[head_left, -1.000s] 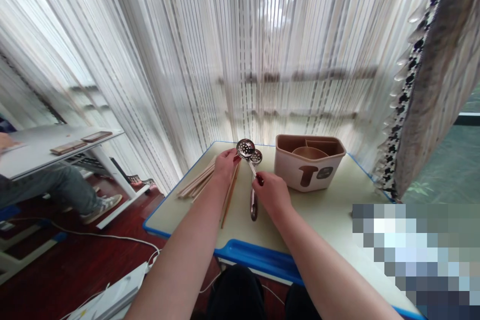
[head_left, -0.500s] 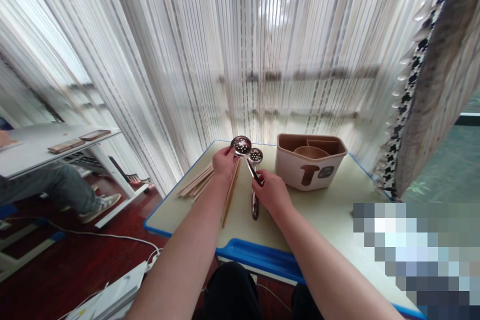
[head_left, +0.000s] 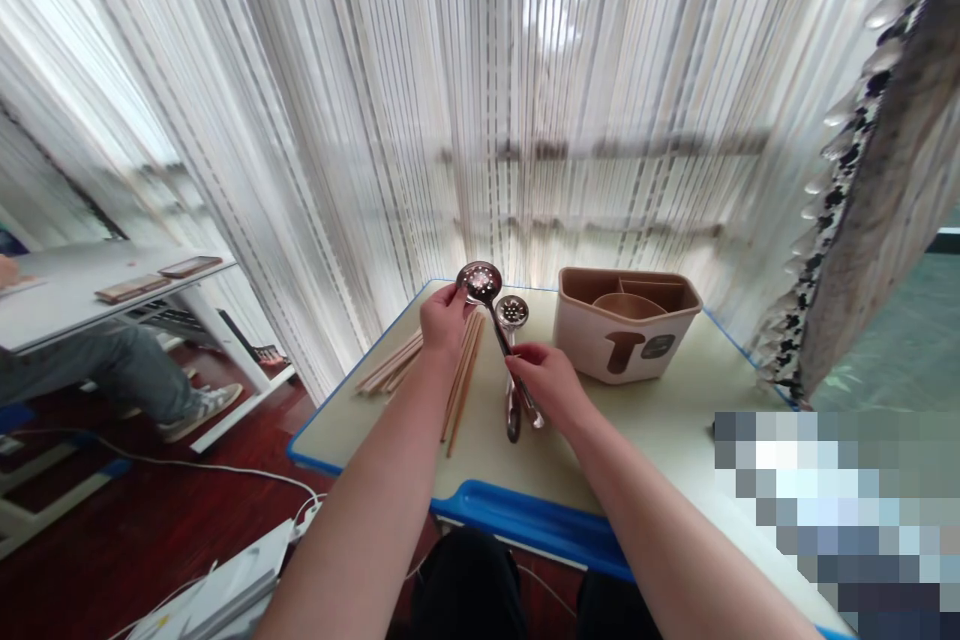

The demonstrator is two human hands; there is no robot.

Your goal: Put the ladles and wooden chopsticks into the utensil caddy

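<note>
My left hand (head_left: 444,312) pinches the rim of a slotted ladle (head_left: 480,282), whose round metal bowl is pierced with small holes. My right hand (head_left: 546,375) closes on the same ladle's dark handle, so it is held at a slant above the table. Beneath it lies a second perforated ladle (head_left: 513,311) on the tabletop, its handle end toward me. Several wooden chopsticks (head_left: 459,390) rest beside and behind my left forearm. To the right of my right hand stands a white and brown utensil holder (head_left: 592,345) with compartments at its top.
The cream table (head_left: 352,430) has a blue edge and a blue trough (head_left: 525,510) at the front. Behind it hangs a striped sheer curtain (head_left: 390,140). On the left, a person's leg (head_left: 127,375) shows under another white table (head_left: 67,295). A cable (head_left: 225,470) crosses the floor.
The held ladle has swung steeper, with its bowl slightly higher and its handle end now showing below my right hand. My left hand has risen a little; the lying ladle stays put.
</note>
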